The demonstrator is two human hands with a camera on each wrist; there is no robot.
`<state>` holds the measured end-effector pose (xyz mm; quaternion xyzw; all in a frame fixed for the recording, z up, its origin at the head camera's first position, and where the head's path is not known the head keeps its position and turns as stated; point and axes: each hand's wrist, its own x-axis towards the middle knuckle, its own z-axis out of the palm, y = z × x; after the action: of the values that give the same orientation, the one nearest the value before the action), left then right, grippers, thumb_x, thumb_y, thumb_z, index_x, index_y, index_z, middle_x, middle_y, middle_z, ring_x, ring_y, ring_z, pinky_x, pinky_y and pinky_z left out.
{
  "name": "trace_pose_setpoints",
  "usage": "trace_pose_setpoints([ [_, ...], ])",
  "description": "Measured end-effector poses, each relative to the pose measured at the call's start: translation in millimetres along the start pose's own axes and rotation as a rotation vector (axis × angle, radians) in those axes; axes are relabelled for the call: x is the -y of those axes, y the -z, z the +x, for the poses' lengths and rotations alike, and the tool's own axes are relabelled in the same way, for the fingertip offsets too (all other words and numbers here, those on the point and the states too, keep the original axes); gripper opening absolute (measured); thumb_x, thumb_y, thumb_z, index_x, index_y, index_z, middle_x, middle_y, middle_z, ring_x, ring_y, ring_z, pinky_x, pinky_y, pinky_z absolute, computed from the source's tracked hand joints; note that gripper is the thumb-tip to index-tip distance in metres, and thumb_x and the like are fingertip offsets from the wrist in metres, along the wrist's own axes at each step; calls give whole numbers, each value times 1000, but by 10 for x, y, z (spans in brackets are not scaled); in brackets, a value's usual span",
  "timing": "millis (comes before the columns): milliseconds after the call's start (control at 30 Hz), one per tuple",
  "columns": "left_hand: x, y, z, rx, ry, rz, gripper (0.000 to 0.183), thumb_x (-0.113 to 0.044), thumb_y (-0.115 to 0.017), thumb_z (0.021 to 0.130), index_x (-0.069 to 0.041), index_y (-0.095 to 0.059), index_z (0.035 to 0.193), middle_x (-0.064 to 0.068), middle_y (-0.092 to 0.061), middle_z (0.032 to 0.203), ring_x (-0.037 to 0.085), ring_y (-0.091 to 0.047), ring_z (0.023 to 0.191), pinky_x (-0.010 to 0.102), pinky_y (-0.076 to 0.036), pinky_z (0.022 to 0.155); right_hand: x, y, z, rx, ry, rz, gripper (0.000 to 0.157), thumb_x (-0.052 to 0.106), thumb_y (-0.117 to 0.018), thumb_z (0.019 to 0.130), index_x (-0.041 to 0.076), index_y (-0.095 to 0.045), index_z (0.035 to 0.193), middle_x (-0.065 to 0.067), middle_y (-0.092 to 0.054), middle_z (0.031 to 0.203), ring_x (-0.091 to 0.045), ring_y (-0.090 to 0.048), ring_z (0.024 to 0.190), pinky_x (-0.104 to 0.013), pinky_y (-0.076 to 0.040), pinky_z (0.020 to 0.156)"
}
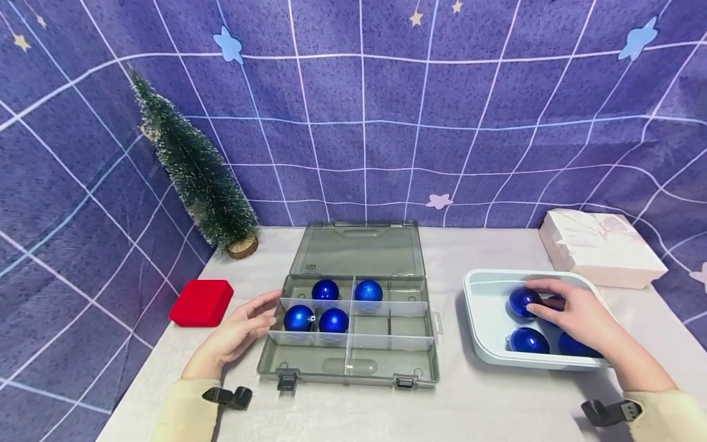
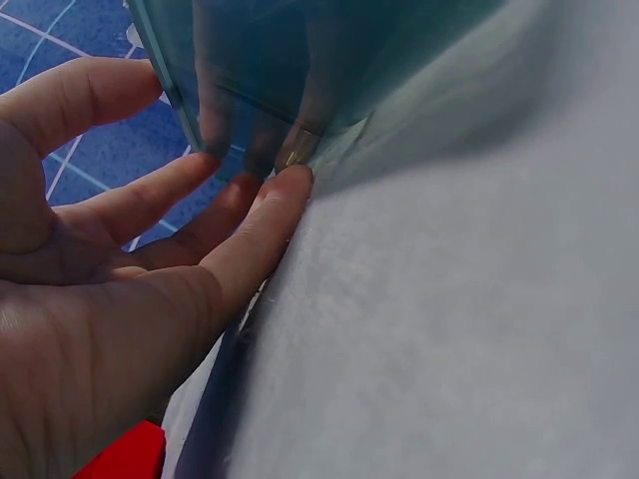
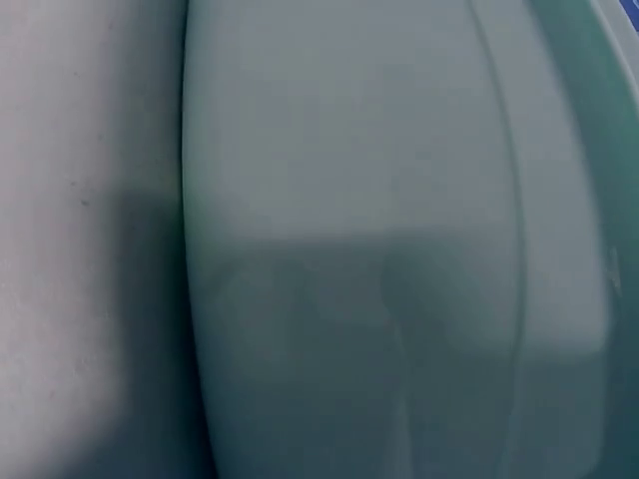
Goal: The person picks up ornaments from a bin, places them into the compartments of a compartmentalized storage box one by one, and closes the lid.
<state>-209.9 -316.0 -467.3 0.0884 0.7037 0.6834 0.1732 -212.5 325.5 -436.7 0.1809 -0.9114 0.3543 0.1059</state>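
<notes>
In the head view my right hand (image 1: pixel 580 316) is inside a pale blue tray (image 1: pixel 480 347), gripping a shiny blue Christmas ball (image 1: pixel 519 303) between thumb and fingers. More blue balls (image 1: pixel 528 341) lie in the tray, partly hidden by that hand. A grey see-through divided box (image 1: pixel 304 356) stands lid-open at the middle. Its back left compartment has one ball (image 1: pixel 325 290), the back right a glittery one (image 1: pixel 369 291), the middle left two matte ones (image 1: pixel 334 320). My left hand (image 1: pixel 243 328) rests its fingertips (image 2: pixel 292 185) against the box's left side, fingers extended.
A red case (image 1: pixel 202 303) lies left of the box, with a small green tree (image 1: pixel 193 166) on a wooden base behind it. At the back right, a white gift box (image 1: pixel 604 245) stands behind the tray. A purple cloth hangs along the back.
</notes>
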Motion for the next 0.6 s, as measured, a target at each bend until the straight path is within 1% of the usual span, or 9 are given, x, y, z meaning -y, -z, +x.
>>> trace_pose_setpoints([
  [100,0,9,-8,0,-2,5,69,-1,-54,100,6,-19,159,32,-17,161,11,-49,126,26,-44,100,4,-21,14,2,31,-50,40,7,-85,80,-2,-72,117,-22,-68,119,9,-57,100,-6,-45,80],
  [133,1,10,-8,2,-2,6,69,-1,-54,100,6,-19,159,32,-17,161,11,-48,126,26,-44,100,7,-25,15,4,39,-63,40,7,-86,79,-2,-73,116,-22,-69,119,6,-59,100,-7,-45,80],
  [200,1,11,-7,6,-4,5,69,-1,-54,100,6,-18,159,32,-17,161,11,-49,126,26,-44,100,10,-31,15,19,49,-82,42,7,-88,78,-1,-73,116,-22,-69,119,-2,-63,100,-10,-48,80],
  [300,-1,8,-10,4,-5,7,69,-1,-53,100,6,-18,159,33,-17,161,11,-49,125,27,-44,99,17,-43,16,40,47,-121,45,9,-90,76,0,-73,116,-22,-69,118,-18,-69,95,-23,-54,79],
  [367,-3,5,-9,2,-4,8,69,-1,-54,100,7,-18,159,33,-18,161,10,-50,125,27,-44,99,25,-52,15,48,41,-145,46,11,-91,74,2,-73,116,-20,-70,116,-24,-70,90,-32,-56,77],
  [433,-5,1,-9,-2,-2,10,69,-1,-54,100,7,-19,159,33,-19,160,9,-50,125,27,-45,99,33,-60,14,46,46,-164,47,13,-92,73,3,-73,115,-18,-71,114,-23,-70,87,-38,-57,75],
  [467,-7,-1,-8,-3,-1,9,69,-1,-54,100,7,-19,159,33,-20,160,9,-50,125,27,-45,99,37,-62,13,43,52,-168,47,13,-92,72,4,-73,114,-17,-72,113,-22,-69,85,-39,-57,74],
  [533,-10,-5,-7,-2,0,6,69,-1,-54,100,7,-19,159,33,-20,160,9,-50,125,27,-45,99,46,-58,8,32,56,-164,46,13,-92,72,4,-74,113,-16,-72,111,-18,-68,84,-37,-57,73],
  [600,-15,-8,-3,2,0,2,70,-1,-54,99,7,-19,159,33,-19,160,9,-50,125,26,-45,99,60,-47,2,12,58,-137,44,11,-91,73,3,-74,113,-15,-73,109,-14,-68,84,-31,-56,73],
])
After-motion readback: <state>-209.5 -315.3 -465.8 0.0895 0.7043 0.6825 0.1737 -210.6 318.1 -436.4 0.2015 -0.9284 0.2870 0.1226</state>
